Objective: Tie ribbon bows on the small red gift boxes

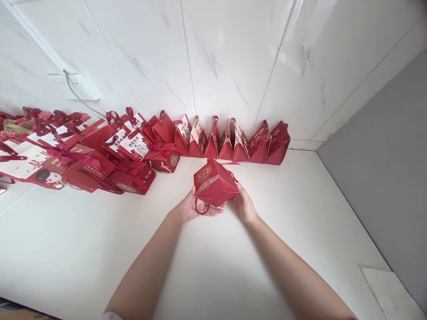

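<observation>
Between my two hands is a red gift box (218,186) with gold print and red cord handles, tilted above the white table. My left hand (191,209) grips its left lower side, thumb against the side and fingers stretched beneath it. A loop of cord hangs over those fingers. My right hand (244,205) holds the right lower edge, its fingertips partly hidden under the box. Just beyond it, a row of small red boxes (240,149) with loop handles stands along the wall.
Many red and white gift boxes (78,166) crowd the left, some tied with ribbon. A wall socket (78,86) with a grey cable is behind them. At the right are a grey panel (383,133) and a white sheet (388,286) near the table's edge.
</observation>
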{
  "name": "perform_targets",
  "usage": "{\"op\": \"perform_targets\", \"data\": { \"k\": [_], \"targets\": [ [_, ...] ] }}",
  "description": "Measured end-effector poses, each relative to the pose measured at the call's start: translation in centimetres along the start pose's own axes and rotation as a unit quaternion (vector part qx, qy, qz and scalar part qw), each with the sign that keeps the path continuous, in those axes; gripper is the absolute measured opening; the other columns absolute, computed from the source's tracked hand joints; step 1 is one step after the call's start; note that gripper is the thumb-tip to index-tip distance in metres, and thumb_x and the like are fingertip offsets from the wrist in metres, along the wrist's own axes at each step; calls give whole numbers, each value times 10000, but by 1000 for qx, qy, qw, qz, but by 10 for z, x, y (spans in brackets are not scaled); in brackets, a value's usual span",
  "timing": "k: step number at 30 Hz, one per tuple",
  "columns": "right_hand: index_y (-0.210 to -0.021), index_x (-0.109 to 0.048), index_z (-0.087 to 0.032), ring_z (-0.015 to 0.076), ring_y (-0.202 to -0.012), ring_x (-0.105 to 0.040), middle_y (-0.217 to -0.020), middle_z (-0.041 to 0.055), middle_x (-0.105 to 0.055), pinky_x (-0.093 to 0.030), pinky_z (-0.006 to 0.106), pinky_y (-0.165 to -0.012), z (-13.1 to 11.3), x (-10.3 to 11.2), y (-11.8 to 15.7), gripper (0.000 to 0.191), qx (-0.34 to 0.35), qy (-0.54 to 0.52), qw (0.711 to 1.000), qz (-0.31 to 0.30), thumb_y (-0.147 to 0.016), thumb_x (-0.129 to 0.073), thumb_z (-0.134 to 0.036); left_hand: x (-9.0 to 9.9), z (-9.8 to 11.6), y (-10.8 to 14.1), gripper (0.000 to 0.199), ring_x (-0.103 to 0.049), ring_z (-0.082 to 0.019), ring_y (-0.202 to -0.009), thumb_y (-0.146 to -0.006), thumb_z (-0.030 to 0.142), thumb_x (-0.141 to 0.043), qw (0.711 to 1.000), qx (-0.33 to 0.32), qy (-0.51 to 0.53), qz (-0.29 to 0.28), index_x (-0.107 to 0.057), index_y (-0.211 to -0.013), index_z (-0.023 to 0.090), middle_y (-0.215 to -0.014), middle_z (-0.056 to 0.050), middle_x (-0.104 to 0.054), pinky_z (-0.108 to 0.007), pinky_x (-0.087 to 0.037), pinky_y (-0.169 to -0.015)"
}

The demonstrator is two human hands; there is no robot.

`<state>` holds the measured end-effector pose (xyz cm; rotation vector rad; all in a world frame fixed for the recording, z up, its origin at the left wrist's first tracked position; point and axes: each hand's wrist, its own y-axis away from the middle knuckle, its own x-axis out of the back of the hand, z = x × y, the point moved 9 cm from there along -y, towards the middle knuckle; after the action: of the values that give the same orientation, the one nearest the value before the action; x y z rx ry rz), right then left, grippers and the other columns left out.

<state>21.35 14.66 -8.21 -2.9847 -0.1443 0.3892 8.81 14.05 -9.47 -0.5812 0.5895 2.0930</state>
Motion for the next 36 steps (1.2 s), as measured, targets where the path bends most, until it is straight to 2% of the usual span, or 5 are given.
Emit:
{"op": "perform_targets", "data": {
  "k": [10, 15, 20, 29, 36],
  "targets": [
    [-850, -652, -256, 228, -686, -593, -752, 37, -645, -529, 407, -676, 9, 6, 0, 485, -34, -44, 998, 21, -978, -335, -600, 1, -1, -4, 911, -690, -374, -997, -800, 864, -259, 999, 0, 26, 34, -632, -1211, 140, -1006, -196, -733, -620, -352, -1053],
    [-978, -628, -238, 233, -831, -652, -927, 48, -698, -547, 397, -737, 12, 15, -2, 368, -18, -54, 996, 66, -950, -461, -565, 18, 30, 2, 675, -617, -353, -1140, -784, 660, -629, 960, -189, -146, 146, -572, -1276, 201, -1216, -156, -662, -550, -424, -1022],
    [-1263, -554, -269, 262, -1162, -614, -1318, 63, -630, -531, 457, -937, 11, 18, -4, 419, -12, -60, 995, 80, -913, -574, -498, 32, 53, 15, 915, -434, -311, -1329, -583, 201, -882, 894, -292, -251, 230, -427, -1372, 290, -1440, -101, -452, -447, -359, -1112],
    [-1135, -666, -228, 290, -1095, -653, -1186, 67, -706, -528, 503, -958, 12, 22, -5, 364, -25, -53, 995, 80, -920, -536, -491, 14, 55, 13, 837, -488, -348, -1286, -643, 206, -845, 881, -256, -327, 226, -461, -1381, 299, -1425, -130, -473, -521, -447, -1046],
    [-1113, -674, -228, 281, -1101, -657, -1175, 69, -710, -526, 486, -961, 11, 23, -3, 336, 0, -9, 996, 86, -955, -501, -469, 7, 58, 15, 812, -397, -352, -1388, -666, 218, -831, 866, -265, -355, 232, -469, -1388, 293, -1454, -126, -459, -540, -338, -1141]
  ]
}}
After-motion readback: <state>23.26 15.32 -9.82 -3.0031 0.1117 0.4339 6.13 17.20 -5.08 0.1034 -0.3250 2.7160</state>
